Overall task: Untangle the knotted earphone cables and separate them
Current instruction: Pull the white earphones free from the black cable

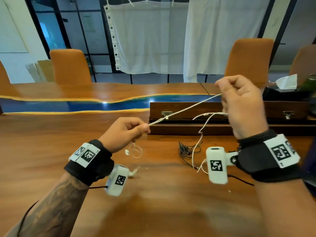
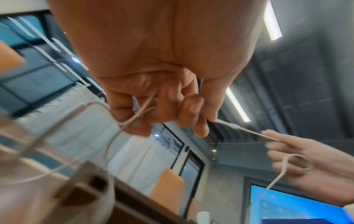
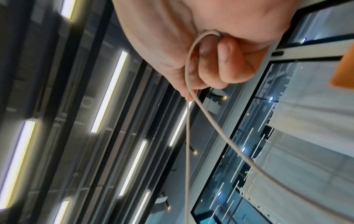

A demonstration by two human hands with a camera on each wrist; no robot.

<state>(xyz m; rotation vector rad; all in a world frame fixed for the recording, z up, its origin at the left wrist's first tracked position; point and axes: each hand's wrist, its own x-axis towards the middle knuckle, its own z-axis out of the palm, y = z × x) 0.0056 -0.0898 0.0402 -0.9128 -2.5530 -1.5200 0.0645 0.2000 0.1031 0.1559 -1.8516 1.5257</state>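
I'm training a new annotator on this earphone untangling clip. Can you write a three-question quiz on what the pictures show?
1. True or false: the white cable is stretched tight between the left hand and the right hand.
2. Where is the black cable? A) in the left hand B) bundled on the table C) in the wooden box
3. Fill in: a white earbud hangs below the ___ hand.

Key: 1 true; 2 B; 3 left
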